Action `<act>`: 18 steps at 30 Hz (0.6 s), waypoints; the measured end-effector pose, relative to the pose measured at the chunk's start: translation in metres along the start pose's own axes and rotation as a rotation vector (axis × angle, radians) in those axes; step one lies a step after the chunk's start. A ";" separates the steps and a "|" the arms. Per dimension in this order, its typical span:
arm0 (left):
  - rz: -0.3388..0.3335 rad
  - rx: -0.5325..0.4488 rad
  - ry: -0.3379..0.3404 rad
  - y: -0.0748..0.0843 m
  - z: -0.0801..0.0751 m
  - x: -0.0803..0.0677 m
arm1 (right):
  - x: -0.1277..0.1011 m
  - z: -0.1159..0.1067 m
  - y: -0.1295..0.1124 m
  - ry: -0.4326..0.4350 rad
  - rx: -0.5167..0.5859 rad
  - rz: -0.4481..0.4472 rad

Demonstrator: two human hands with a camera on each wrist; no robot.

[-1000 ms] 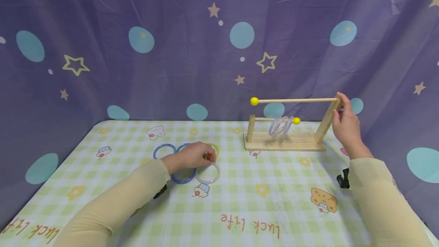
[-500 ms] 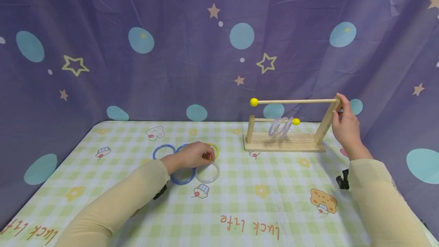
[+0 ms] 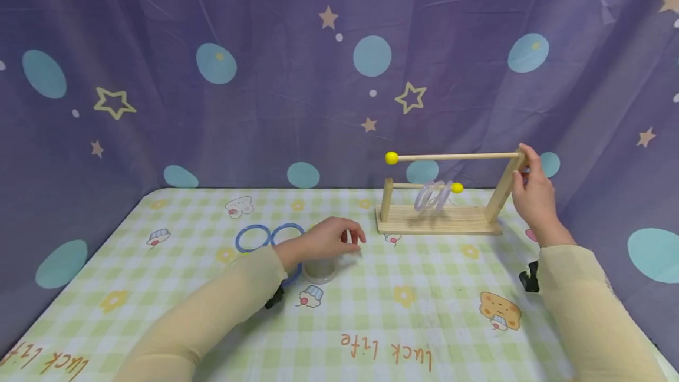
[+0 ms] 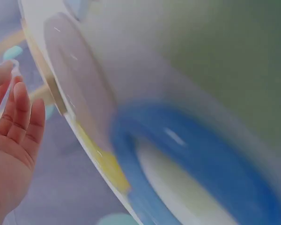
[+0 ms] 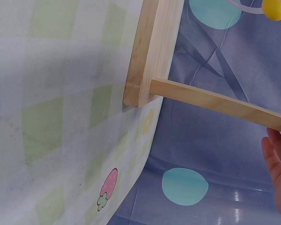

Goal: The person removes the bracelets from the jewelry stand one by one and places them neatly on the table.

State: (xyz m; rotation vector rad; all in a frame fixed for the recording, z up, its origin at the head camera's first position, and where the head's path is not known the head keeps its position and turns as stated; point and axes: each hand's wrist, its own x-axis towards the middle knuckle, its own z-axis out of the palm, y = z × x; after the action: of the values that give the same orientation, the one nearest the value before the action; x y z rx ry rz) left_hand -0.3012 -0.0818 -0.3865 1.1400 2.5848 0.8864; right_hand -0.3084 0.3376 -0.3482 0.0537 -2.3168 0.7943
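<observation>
My left hand (image 3: 328, 238) is above the rings on the table. In the left wrist view its thumb and fingers pinch a pale translucent ring (image 4: 16, 68), mostly hidden by the hand. Below it lie a pale ring (image 3: 319, 280) and blue rings (image 3: 253, 238), partly covered by hand and sleeve. A yellow ring (image 4: 103, 159) shows beside them in the left wrist view. My right hand (image 3: 536, 196) holds the tall post of a wooden stand (image 3: 440, 227). Several pale rings (image 3: 424, 196) hang on the stand's lower rod, which ends in a yellow ball (image 3: 457, 188).
The stand's upper rod (image 3: 456, 157) points left and ends in another yellow ball (image 3: 391, 158). A checked cloth (image 3: 371, 305) covers the table. Behind its far edge hangs a purple curtain (image 3: 265, 117).
My left hand has lifted from the rings and shifted right, towards the stand, with a pale ring pinched in it. The right hand stays on the post.
</observation>
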 end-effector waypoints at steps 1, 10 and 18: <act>0.007 -0.014 0.000 0.003 0.002 0.004 | 0.000 0.000 0.000 0.002 0.002 -0.002; 0.088 -0.090 -0.026 0.031 0.024 0.039 | -0.001 0.001 0.000 0.003 0.008 -0.009; 0.034 -0.239 0.075 0.052 0.035 0.069 | 0.000 0.000 0.000 0.009 0.006 -0.008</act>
State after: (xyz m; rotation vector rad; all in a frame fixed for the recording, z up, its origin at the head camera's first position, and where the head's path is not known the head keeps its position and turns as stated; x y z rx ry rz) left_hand -0.3039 0.0112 -0.3794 1.1046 2.4388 1.2286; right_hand -0.3087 0.3376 -0.3485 0.0618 -2.3042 0.7964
